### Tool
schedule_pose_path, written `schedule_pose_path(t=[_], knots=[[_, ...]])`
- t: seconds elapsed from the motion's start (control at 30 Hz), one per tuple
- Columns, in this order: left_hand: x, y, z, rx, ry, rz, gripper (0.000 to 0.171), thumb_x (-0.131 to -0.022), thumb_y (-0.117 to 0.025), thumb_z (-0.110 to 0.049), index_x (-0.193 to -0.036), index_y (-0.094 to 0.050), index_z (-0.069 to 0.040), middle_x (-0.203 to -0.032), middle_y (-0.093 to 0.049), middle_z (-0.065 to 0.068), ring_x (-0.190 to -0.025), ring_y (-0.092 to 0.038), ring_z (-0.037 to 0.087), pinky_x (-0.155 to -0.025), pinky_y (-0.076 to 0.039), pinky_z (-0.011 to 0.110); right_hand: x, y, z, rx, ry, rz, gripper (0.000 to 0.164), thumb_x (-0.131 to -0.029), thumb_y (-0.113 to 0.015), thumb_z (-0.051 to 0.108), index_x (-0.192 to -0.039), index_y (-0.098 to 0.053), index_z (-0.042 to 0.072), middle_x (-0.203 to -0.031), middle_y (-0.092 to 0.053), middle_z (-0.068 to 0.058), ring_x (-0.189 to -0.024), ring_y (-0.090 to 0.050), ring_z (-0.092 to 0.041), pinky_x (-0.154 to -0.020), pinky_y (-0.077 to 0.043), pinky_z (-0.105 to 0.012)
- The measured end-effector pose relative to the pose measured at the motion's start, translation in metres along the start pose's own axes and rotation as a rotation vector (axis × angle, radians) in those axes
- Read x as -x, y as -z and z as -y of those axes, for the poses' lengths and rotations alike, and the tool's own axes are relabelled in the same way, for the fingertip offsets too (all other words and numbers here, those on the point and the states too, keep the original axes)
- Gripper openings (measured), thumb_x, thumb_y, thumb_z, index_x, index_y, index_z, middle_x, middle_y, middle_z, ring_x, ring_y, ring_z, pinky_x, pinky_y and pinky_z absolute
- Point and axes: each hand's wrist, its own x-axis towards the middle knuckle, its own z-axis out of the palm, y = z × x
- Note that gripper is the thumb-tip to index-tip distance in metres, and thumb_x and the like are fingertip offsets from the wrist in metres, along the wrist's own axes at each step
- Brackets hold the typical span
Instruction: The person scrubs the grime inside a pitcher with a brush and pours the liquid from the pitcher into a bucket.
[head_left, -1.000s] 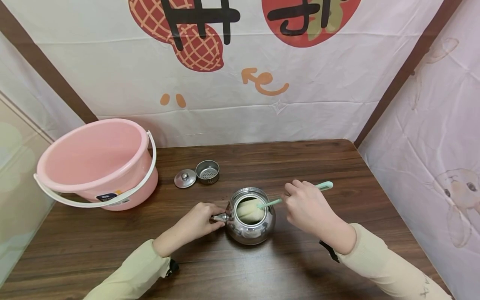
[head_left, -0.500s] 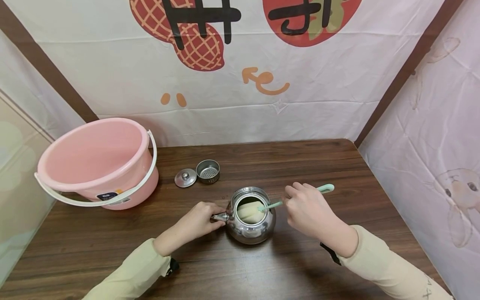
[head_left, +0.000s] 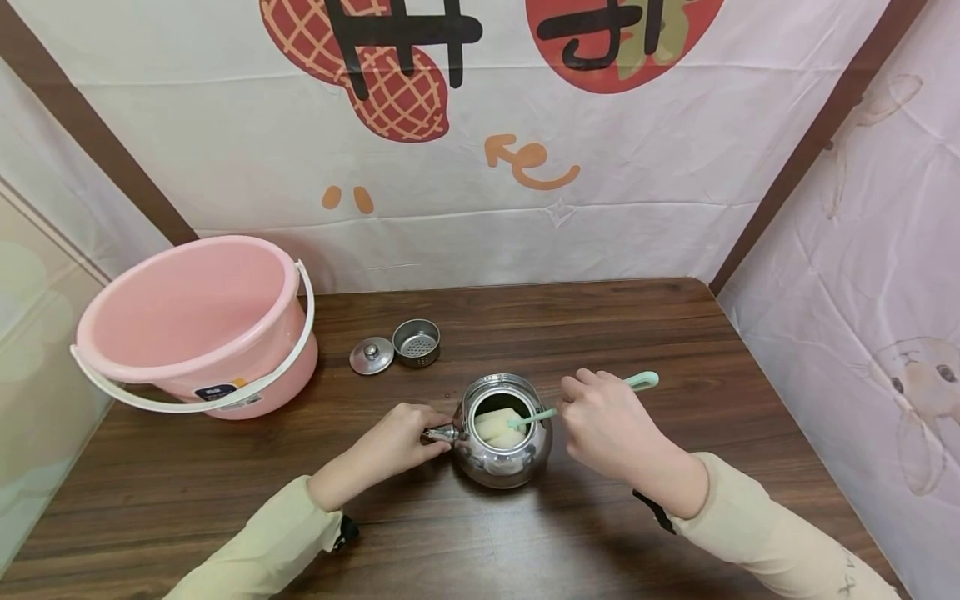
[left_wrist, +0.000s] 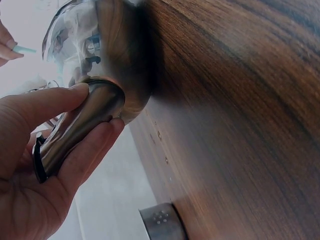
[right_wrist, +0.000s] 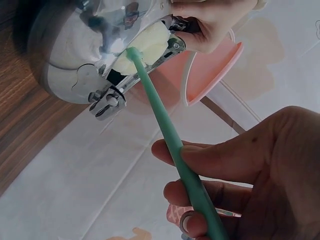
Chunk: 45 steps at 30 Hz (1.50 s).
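Note:
A shiny metal teapot (head_left: 498, 467) stands lidless on the wooden table. My left hand (head_left: 397, 442) grips its short spout (left_wrist: 90, 115), thumb on one side and fingers along the other. In my right hand (head_left: 611, 425) is a sponge brush by its mint-green handle (right_wrist: 167, 125), pinched between thumb and fingers. Its pale yellow sponge head (head_left: 498, 427) sits inside the teapot's round opening, and the lower part is hidden by the pot wall. The teapot's bail handle lies folded at the rim in the right wrist view.
A metal lid (head_left: 371, 356) and a perforated strainer cup (head_left: 416, 343) lie behind the teapot to the left. A pink bucket (head_left: 300, 375) with a white handle stands at the table's left back. A printed cloth (head_left: 480, 242) hangs behind the table (head_left: 637, 317).
My right hand has shifted slightly left and the sponge head sits a little lower and deeper in the teapot. My left hand and the teapot stay in place.

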Motion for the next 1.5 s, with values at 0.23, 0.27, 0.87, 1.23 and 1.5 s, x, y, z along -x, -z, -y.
schedule_pose_path(t=[0.23, 0.27, 0.87, 1.23, 1.5], knots=[[-0.001, 0.0, 0.0, 0.002, 0.005, 0.011, 0.023, -0.074, -0.073, -0.012, -0.093, -0.069, 0.001, -0.086, -0.068, 0.009, -0.079, -0.064, 0.02, -0.068, -0.052, 0.031, -0.003, -0.001, 0.003, -0.012, 0.009, -0.023, 0.014, -0.057, -0.054, -0.001, -0.057, -0.063, 0.01, -0.056, -0.038, 0.0, -0.05, -0.033, -0.017, -0.044, -0.026, -0.024], [0.0, 0.0, 0.0, 0.004, 0.005, 0.012, 0.023, -0.074, -0.073, -0.012, -0.093, -0.069, 0.002, -0.086, -0.068, 0.009, -0.079, -0.064, 0.02, -0.069, -0.052, 0.031, -0.003, -0.002, 0.003, -0.015, 0.011, -0.031, 0.014, -0.058, -0.054, -0.001, -0.057, -0.062, 0.01, -0.056, -0.038, 0.0, -0.05, -0.033, -0.018, -0.044, -0.026, -0.024], [0.0, 0.001, 0.0, -0.001, -0.01, 0.001, 0.021, -0.073, -0.074, -0.012, -0.091, -0.069, 0.0, -0.083, -0.067, 0.006, -0.076, -0.063, 0.017, -0.067, -0.051, 0.03, -0.009, -0.014, -0.004, -0.004, 0.001, -0.071, 0.014, -0.062, -0.054, -0.002, -0.059, -0.061, 0.009, -0.058, -0.04, -0.001, -0.051, -0.036, -0.019, -0.045, -0.029, -0.026], [0.0, 0.001, 0.0, 0.006, -0.01, -0.001, 0.021, -0.073, -0.074, -0.011, -0.09, -0.069, 0.0, -0.082, -0.067, 0.006, -0.075, -0.063, 0.017, -0.066, -0.051, 0.029, -0.004, -0.014, -0.009, 0.001, -0.044, 0.018, 0.027, -0.056, -0.054, 0.001, -0.076, -0.071, 0.006, -0.063, -0.049, -0.001, -0.054, -0.041, -0.019, -0.047, -0.033, -0.027], [0.0, 0.001, 0.0, 0.014, -0.009, -0.004, 0.021, -0.073, -0.074, -0.011, -0.09, -0.069, 0.0, -0.082, -0.068, 0.006, -0.075, -0.064, 0.017, -0.066, -0.051, 0.029, 0.0, -0.011, -0.011, 0.006, -0.058, 0.01, 0.025, -0.053, -0.057, 0.003, -0.074, -0.07, 0.007, -0.062, -0.047, -0.001, -0.054, -0.04, -0.02, -0.047, -0.034, -0.028]])
